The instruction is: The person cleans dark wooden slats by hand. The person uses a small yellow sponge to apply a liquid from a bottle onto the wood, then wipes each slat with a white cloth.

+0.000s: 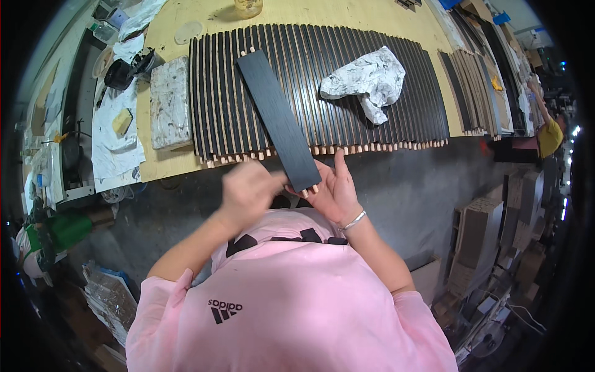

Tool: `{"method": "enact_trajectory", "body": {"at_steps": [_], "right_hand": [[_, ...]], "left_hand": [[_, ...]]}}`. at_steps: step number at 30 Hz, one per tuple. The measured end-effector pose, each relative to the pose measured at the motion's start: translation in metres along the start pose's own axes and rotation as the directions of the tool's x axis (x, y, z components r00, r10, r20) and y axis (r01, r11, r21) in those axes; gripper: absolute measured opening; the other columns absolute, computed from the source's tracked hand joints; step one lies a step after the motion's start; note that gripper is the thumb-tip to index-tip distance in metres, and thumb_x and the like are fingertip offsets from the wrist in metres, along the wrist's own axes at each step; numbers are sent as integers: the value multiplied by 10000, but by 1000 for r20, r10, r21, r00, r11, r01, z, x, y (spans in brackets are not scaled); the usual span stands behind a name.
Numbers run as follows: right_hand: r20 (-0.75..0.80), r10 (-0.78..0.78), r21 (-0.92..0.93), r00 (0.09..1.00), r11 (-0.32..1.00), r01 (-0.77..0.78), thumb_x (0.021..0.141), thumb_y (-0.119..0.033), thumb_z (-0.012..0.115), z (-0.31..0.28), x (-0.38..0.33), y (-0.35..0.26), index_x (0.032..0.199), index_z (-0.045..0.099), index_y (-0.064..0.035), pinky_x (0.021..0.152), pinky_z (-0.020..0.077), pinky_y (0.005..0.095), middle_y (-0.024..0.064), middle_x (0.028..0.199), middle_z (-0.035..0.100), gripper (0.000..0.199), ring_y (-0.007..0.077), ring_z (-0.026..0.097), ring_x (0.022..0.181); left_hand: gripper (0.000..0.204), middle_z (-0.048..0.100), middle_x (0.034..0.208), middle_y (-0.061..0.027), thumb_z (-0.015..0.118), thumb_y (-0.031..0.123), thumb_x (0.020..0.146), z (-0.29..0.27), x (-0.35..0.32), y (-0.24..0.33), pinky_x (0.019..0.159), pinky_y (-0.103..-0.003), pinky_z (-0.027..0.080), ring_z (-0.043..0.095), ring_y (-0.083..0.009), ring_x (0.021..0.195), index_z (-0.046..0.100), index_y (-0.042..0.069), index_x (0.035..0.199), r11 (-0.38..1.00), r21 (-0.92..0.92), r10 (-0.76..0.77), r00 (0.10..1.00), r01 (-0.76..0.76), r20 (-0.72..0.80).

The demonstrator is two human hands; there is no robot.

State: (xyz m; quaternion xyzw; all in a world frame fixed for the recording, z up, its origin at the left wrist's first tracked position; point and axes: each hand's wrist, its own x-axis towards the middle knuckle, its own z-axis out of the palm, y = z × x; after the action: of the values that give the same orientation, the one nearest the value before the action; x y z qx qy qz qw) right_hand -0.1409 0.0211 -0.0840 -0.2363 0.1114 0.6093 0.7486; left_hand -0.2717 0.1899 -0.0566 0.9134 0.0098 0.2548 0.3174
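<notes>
In the head view, we see our left hand (248, 189), blurred, closed against the near end of a long flat black wooden slat (277, 116); whether it pinches the slat or only rubs it we cannot tell. Our right hand (334, 189) cups the same near end from below, thumb raised, fingers grasping the slat, a silver bracelet (354, 220) on its wrist. The slat slants away from us, its far end lying over a row of black slats with pale wooden tips (372, 87) set side by side on the yellow worktop (158, 162). On that row, to the right of the held slat, rests a crumpled white stained rag (370, 79). Left of the row lies a grey paint-smeared rectangular block (169, 102). Further left sits a black round container (118, 73) on white paper.
</notes>
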Motion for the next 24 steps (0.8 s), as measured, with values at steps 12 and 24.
{"method": "enact_trajectory", "body": {"at_steps": [12,24], "right_hand": [[-53,-11,-386,999,922,-10,975,-242,568,13,1,-19,1206,559,17,698,593,357,169,974,685,348,283,703,787],[-45,-445,-324,895,854,408,971,-170,564,29,-83,-64,1234,440,22,603,578,374,252,1016,638,349,282,671,712]], "left_hand": [[248,651,934,-96,639,24,831,-110,19,-150,822,-367,475,618,-261,892,715,67,1063,683,374,-455,765,628,-456],[479,550,1298,-184,727,163,772,77,176,-25,1002,-421,428,518,-357,1189,613,68,1227,1000,21,-3,1000,2,24]]}}
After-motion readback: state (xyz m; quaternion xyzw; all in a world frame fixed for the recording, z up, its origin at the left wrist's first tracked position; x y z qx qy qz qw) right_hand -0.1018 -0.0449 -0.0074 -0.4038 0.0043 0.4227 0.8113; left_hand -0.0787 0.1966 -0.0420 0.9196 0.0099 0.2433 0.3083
